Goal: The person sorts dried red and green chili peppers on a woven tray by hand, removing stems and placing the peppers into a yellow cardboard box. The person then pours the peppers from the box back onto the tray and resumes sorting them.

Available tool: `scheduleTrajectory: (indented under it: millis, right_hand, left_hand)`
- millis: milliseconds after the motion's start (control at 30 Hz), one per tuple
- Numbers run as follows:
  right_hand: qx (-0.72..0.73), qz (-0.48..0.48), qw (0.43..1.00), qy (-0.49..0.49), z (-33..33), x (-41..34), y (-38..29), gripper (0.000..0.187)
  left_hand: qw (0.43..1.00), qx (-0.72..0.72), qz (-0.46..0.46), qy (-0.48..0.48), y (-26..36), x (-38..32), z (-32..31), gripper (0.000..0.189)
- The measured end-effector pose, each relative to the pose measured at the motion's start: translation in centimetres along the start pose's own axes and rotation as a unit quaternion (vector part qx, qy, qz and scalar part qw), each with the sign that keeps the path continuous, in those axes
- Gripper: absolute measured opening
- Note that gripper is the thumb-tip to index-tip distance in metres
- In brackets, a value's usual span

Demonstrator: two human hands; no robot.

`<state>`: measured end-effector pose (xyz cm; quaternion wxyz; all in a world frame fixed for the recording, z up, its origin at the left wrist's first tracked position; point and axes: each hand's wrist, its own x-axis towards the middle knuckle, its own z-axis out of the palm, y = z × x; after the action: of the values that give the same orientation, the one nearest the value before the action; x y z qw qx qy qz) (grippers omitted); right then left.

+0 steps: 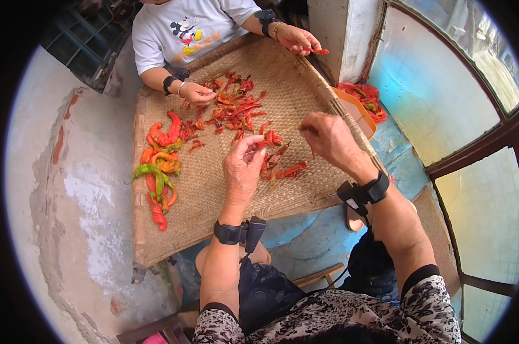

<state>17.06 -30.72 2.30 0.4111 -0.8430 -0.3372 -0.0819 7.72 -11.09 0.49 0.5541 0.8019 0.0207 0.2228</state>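
Observation:
My left hand (244,165) pinches a piece of red chili pepper (261,144) between thumb and fingertips above the woven tray. To its right my right hand (328,133) is raised near the tray's right edge, fingers curled; whether it holds anything is hidden. Several dried red chilies (290,170) lie between and below the hands. Farther off is a loose pile of torn red chili pieces (238,105). Whole fresh peppers, red, orange and green (160,167), are heaped along the left side of the woven tray (199,215).
Across the tray a person in a white T-shirt (190,26) has both hands over it, the one at upper right with a red chili piece. An orange-rimmed container (365,116) and a red plastic bag of peppers (365,96) stand beyond the right edge, near the window frame.

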Motion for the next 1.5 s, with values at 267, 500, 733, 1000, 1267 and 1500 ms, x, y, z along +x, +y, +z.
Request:
scheduleTrajectory:
  millis: [267,500,733,1000,1267,1500]
  right_hand:
    - [0.141,0.105,0.971,0.162,-5.1,1.0,3.6,0.017]
    - [-0.126,0.103,0.958,0.234,-7.0,0.5,6.7,0.014]
    - [0.031,0.042,0.996,0.076,-4.3,-0.4,-0.4,0.019]
    - [0.113,0.021,0.991,-0.072,0.2,-1.3,-2.6,0.025]
    - [0.146,0.008,0.987,-0.059,0.5,-1.5,-2.9,0.011]
    - [0.29,0.1,0.952,0.0,-1.0,-0.6,-2.5,0.015]
  left_hand:
    - [0.999,0.009,-0.039,-0.022,-0.1,0.0,-0.4,0.014]
    - [0.997,0.014,-0.052,-0.055,0.7,0.1,-0.1,0.013]
    - [0.997,-0.012,-0.039,-0.061,-0.7,-0.3,0.8,0.02]
    - [0.993,0.094,0.012,-0.074,1.1,-0.8,1.8,0.02]
    - [0.993,-0.07,-0.077,-0.055,0.3,-0.8,1.5,0.015]
    - [0.99,-0.097,-0.102,0.02,0.9,-0.4,1.0,0.021]
